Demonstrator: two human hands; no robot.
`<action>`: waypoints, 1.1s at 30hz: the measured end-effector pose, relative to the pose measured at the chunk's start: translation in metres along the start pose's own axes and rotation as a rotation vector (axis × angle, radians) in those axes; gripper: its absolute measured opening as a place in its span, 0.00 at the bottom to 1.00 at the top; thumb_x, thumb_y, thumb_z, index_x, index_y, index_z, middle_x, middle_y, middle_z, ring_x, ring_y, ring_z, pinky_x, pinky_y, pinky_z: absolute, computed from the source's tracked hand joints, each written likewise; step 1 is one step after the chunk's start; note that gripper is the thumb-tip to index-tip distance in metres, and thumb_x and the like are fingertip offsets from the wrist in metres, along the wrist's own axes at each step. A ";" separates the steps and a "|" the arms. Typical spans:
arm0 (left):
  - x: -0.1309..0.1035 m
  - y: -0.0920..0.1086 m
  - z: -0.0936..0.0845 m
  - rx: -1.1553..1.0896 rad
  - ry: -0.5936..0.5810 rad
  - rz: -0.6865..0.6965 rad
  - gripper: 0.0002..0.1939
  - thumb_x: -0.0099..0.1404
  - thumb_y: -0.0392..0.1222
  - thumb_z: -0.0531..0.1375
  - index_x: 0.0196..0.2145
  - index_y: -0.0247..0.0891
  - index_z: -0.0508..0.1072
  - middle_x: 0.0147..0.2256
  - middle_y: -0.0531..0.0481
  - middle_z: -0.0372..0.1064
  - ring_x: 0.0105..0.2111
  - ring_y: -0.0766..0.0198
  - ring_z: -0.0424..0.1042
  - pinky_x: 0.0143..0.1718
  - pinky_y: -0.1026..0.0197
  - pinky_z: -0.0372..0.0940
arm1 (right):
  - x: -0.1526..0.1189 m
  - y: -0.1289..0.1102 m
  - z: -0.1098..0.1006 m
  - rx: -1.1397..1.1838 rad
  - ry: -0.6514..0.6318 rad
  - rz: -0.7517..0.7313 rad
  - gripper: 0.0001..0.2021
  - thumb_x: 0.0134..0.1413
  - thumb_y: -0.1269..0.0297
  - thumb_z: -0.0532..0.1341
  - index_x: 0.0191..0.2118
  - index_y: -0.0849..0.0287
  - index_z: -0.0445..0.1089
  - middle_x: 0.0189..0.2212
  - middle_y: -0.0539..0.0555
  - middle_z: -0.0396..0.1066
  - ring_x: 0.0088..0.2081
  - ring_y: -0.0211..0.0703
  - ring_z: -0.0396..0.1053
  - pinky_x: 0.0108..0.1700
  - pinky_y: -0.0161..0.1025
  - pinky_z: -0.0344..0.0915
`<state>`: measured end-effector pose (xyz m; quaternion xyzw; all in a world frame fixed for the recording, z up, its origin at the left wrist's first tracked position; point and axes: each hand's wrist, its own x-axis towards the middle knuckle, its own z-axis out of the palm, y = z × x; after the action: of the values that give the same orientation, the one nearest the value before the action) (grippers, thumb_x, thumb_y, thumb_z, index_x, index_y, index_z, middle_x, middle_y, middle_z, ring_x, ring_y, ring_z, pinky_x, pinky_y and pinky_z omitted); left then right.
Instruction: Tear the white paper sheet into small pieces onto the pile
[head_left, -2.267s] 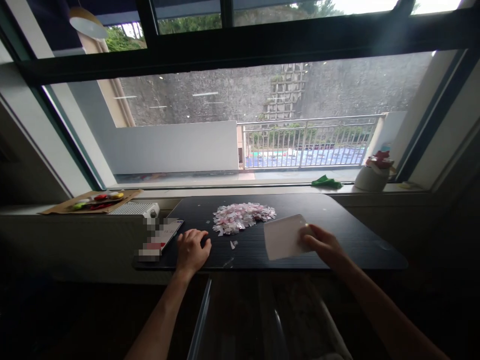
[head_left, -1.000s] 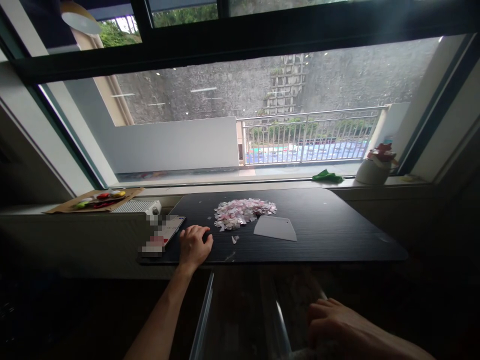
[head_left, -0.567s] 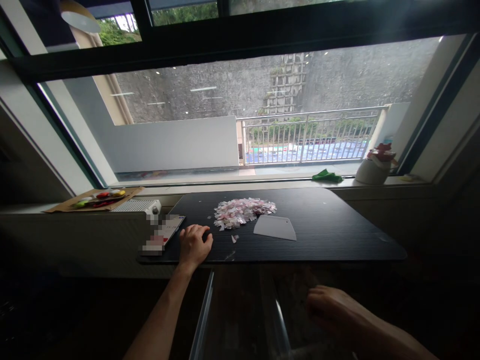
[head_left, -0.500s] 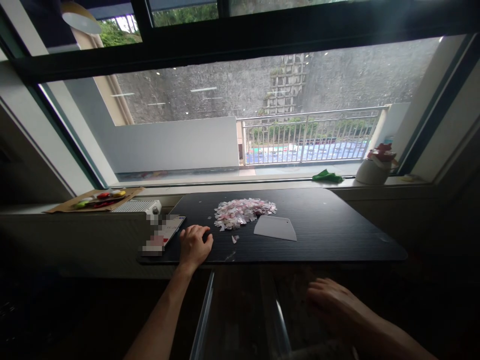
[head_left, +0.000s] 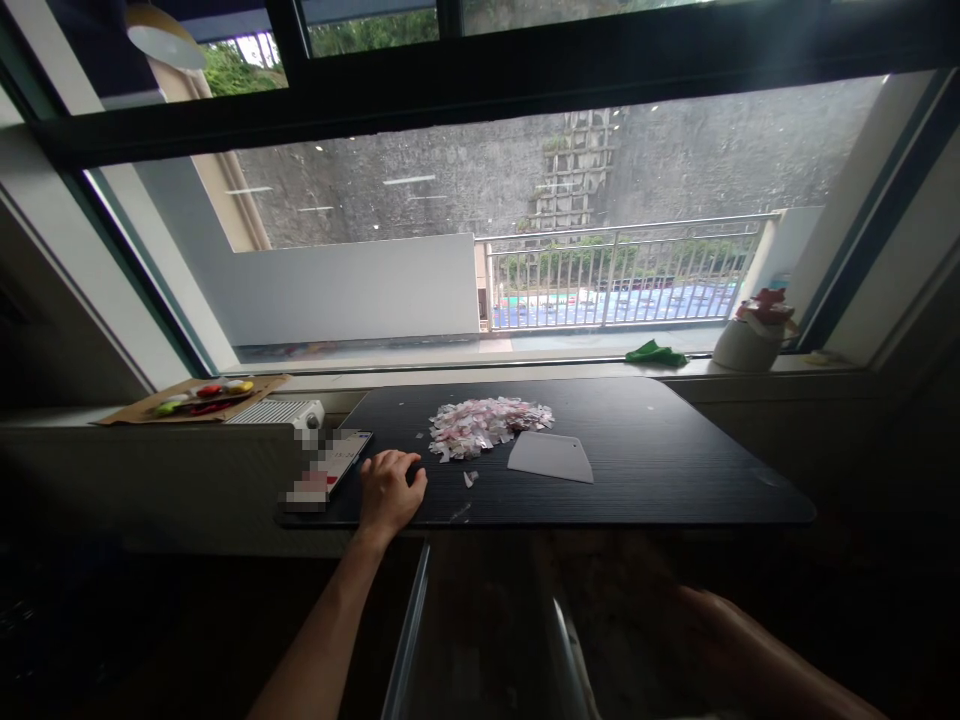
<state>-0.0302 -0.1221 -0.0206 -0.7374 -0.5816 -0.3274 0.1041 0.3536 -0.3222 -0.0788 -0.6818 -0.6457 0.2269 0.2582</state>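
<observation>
My left hand [head_left: 391,487] rests at the near left of the dark table [head_left: 675,470], fingers bent and apart from the thumb, with nothing visible in it. Just left of it lies a phone [head_left: 346,462], partly blurred out, its screen lit. A heap of small pale pink and white paper scraps [head_left: 484,425] sits beyond my hand. Beside the heap is a flat white scraper [head_left: 551,457], and one loose scrap [head_left: 470,479] lies nearer me. Below the table edge, my right hand [head_left: 690,610] is in deep shadow; its fingers cannot be made out.
Clear-edged sides of what looks like a container [head_left: 409,630] show below the table. On the sill are a green cloth [head_left: 656,353] and a white pot-like object [head_left: 746,342]. Left stand a white heater [head_left: 281,412] and a brown board with colourful items [head_left: 120,410].
My right hand has moved lower and deeper into the shadow below the table edge. My left hand, the scraps and the scraper have stayed where they were.
</observation>
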 end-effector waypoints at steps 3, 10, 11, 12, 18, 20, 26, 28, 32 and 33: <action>0.000 0.000 0.000 0.003 -0.004 0.002 0.11 0.57 0.42 0.54 0.35 0.40 0.74 0.38 0.45 0.74 0.44 0.51 0.67 0.51 0.46 0.55 | 0.001 -0.002 0.003 0.043 -0.059 -0.002 0.21 0.42 0.69 0.55 0.44 0.58 0.76 0.40 0.57 0.77 0.43 0.53 0.73 0.45 0.42 0.69; 0.000 0.001 -0.001 0.009 -0.019 -0.004 0.11 0.58 0.42 0.54 0.35 0.39 0.75 0.39 0.45 0.74 0.45 0.51 0.67 0.51 0.47 0.56 | -0.008 0.024 0.006 0.093 0.039 0.046 0.21 0.39 0.67 0.55 0.41 0.58 0.77 0.41 0.58 0.77 0.45 0.58 0.72 0.46 0.46 0.69; 0.000 0.001 -0.001 0.011 -0.021 -0.004 0.12 0.58 0.42 0.54 0.36 0.39 0.75 0.39 0.45 0.74 0.45 0.51 0.67 0.51 0.47 0.55 | -0.009 0.026 0.005 0.102 0.037 0.035 0.21 0.39 0.67 0.55 0.41 0.59 0.77 0.40 0.58 0.77 0.45 0.58 0.72 0.46 0.45 0.69; 0.000 0.001 -0.001 0.013 -0.023 -0.004 0.12 0.58 0.42 0.54 0.36 0.38 0.75 0.39 0.45 0.74 0.45 0.51 0.67 0.51 0.47 0.55 | -0.009 0.026 0.005 0.108 0.036 0.020 0.21 0.38 0.68 0.55 0.41 0.60 0.77 0.40 0.59 0.77 0.45 0.58 0.72 0.47 0.45 0.69; 0.000 0.001 -0.002 0.025 -0.024 0.000 0.11 0.58 0.42 0.54 0.35 0.39 0.74 0.39 0.45 0.74 0.44 0.52 0.68 0.51 0.48 0.55 | 0.000 0.015 0.012 -0.027 -0.012 -0.011 0.25 0.40 0.69 0.52 0.46 0.63 0.75 0.38 0.59 0.77 0.41 0.54 0.73 0.43 0.42 0.69; 0.001 0.001 -0.002 0.027 -0.029 -0.004 0.11 0.58 0.42 0.54 0.35 0.39 0.75 0.39 0.45 0.74 0.44 0.51 0.68 0.51 0.47 0.55 | 0.000 0.007 0.014 -0.105 -0.028 0.020 0.26 0.40 0.69 0.53 0.48 0.62 0.73 0.37 0.59 0.77 0.40 0.53 0.73 0.42 0.42 0.69; -0.001 0.002 -0.001 0.018 -0.029 -0.007 0.11 0.58 0.41 0.55 0.36 0.39 0.74 0.39 0.45 0.74 0.45 0.51 0.67 0.52 0.47 0.54 | -0.001 -0.022 0.016 -0.109 -0.085 -0.040 0.26 0.45 0.66 0.53 0.53 0.57 0.69 0.47 0.57 0.74 0.48 0.52 0.70 0.49 0.41 0.66; 0.000 0.000 0.000 0.008 -0.034 -0.010 0.11 0.58 0.41 0.55 0.36 0.38 0.75 0.39 0.44 0.74 0.45 0.51 0.67 0.52 0.46 0.55 | 0.002 -0.028 0.012 -0.120 -0.136 -0.062 0.26 0.45 0.69 0.53 0.52 0.57 0.70 0.42 0.57 0.76 0.44 0.50 0.72 0.45 0.40 0.68; 0.004 -0.001 0.000 -0.042 -0.016 -0.006 0.10 0.57 0.40 0.56 0.34 0.38 0.75 0.38 0.44 0.74 0.45 0.50 0.68 0.52 0.44 0.55 | 0.004 -0.024 0.005 -0.117 -0.097 -0.036 0.22 0.44 0.68 0.54 0.47 0.54 0.74 0.41 0.55 0.77 0.44 0.50 0.72 0.44 0.38 0.68; 0.003 0.001 -0.003 -0.077 0.015 -0.001 0.09 0.57 0.40 0.55 0.34 0.38 0.75 0.37 0.44 0.74 0.45 0.50 0.68 0.52 0.44 0.56 | 0.004 -0.021 0.005 -0.107 -0.070 -0.024 0.22 0.44 0.68 0.54 0.46 0.54 0.74 0.42 0.54 0.77 0.45 0.50 0.71 0.46 0.38 0.67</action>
<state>-0.0303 -0.1216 -0.0158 -0.7380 -0.5683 -0.3551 0.0799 0.3342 -0.3174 -0.0690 -0.6787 -0.6736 0.2124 0.2014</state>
